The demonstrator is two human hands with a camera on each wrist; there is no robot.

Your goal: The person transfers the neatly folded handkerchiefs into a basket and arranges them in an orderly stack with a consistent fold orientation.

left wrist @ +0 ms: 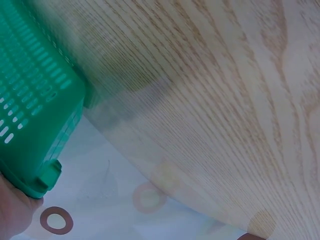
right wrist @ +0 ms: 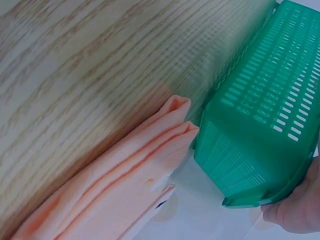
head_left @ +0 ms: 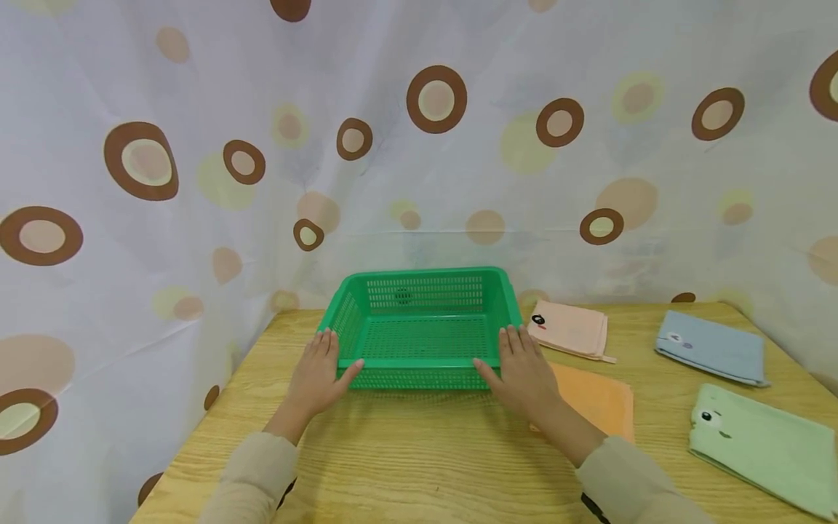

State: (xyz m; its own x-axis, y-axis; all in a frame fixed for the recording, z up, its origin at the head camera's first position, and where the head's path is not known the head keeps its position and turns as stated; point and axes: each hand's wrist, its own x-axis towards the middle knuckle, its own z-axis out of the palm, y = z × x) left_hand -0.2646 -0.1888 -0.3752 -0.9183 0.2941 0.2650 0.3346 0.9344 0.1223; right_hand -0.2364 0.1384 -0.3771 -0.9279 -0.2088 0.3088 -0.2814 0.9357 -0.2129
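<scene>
A green plastic basket [head_left: 419, 364] with slotted walls stands on the wooden table, and nothing lies inside it. My left hand [head_left: 318, 375] rests on its near left corner, fingers stretched along the side rim and thumb over the front rim. On the near right corner my right hand [head_left: 524, 371] lies the same way. Part of each hand shows at the rim in the wrist views, most of it out of frame. An orange towel [head_left: 599, 400], folded, lies beside the right hand, partly hidden by that forearm.
Right of the basket lies a folded pink towel [head_left: 569, 327]. Farther right are a blue towel [head_left: 713, 348] and a green towel [head_left: 766, 444], both folded. A patterned curtain [head_left: 393, 182] hangs behind and left of the wooden table [head_left: 419, 458].
</scene>
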